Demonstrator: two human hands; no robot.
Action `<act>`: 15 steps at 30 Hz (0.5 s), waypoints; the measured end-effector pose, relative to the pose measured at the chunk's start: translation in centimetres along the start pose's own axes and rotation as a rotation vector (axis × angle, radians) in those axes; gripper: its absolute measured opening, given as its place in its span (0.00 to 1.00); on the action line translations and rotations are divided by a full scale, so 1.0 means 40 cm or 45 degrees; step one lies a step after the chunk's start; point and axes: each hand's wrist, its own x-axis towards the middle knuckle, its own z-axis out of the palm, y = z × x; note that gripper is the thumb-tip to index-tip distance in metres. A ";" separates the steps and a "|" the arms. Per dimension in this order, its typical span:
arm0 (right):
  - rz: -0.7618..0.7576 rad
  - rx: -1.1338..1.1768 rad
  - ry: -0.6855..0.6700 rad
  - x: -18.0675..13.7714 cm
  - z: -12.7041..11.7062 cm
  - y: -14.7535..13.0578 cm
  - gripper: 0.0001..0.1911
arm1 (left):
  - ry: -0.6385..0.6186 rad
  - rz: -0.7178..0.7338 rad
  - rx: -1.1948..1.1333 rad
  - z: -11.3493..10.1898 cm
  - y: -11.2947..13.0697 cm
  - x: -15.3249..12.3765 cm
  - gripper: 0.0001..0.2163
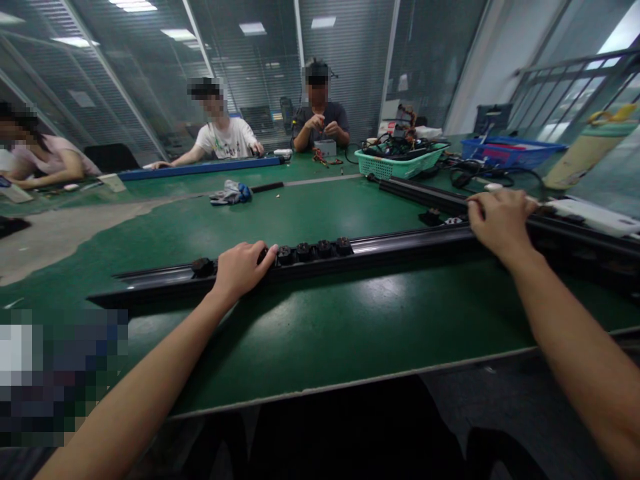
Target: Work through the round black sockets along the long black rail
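A long black metal channel [410,244] lies across the table in front of me, its trough facing up. Several black socket modules [324,249] sit in a row inside it, and a separate dark block [203,267] rests in the trough near the left end. My left hand [243,268] is closed over the channel between that block and the row, with its thumb beside the nearest socket; its fingertips are partly hidden. Farther right, my right hand [501,223] curls over the channel's right part, fingers bent down behind it.
Another black channel [425,192] runs diagonally behind my right hand. A green basket [400,163] of cables, a blue basket [507,153] and a pale cylinder [587,150] stand at back right. Gloves [231,193] lie mid-table. Several people sit across, near a blue bar [200,169].
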 end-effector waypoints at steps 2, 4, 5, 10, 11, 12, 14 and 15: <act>-0.270 0.167 -0.018 -0.030 -0.020 -0.090 0.18 | -0.003 -0.002 -0.001 0.000 0.000 0.000 0.31; -0.506 0.320 -0.079 -0.056 -0.037 -0.170 0.19 | -0.002 -0.006 -0.006 0.001 -0.002 0.000 0.32; -0.606 0.384 -0.133 -0.066 -0.045 -0.205 0.20 | -0.002 -0.004 -0.008 0.002 -0.003 0.000 0.32; -0.873 0.569 -0.407 -0.094 -0.082 -0.354 0.26 | 0.002 0.010 -0.025 0.003 -0.008 -0.002 0.33; -0.895 0.577 -0.440 -0.097 -0.088 -0.382 0.28 | 0.000 0.009 -0.029 0.001 -0.008 -0.002 0.33; -0.917 0.577 -0.457 -0.101 -0.092 -0.411 0.29 | -0.002 0.006 -0.030 -0.001 -0.007 -0.003 0.33; -0.945 0.563 -0.446 -0.109 -0.095 -0.467 0.28 | -0.008 0.007 -0.025 -0.007 -0.005 -0.005 0.32; -0.939 0.562 -0.429 -0.114 -0.093 -0.492 0.26 | -0.008 0.003 -0.016 -0.011 -0.004 -0.006 0.32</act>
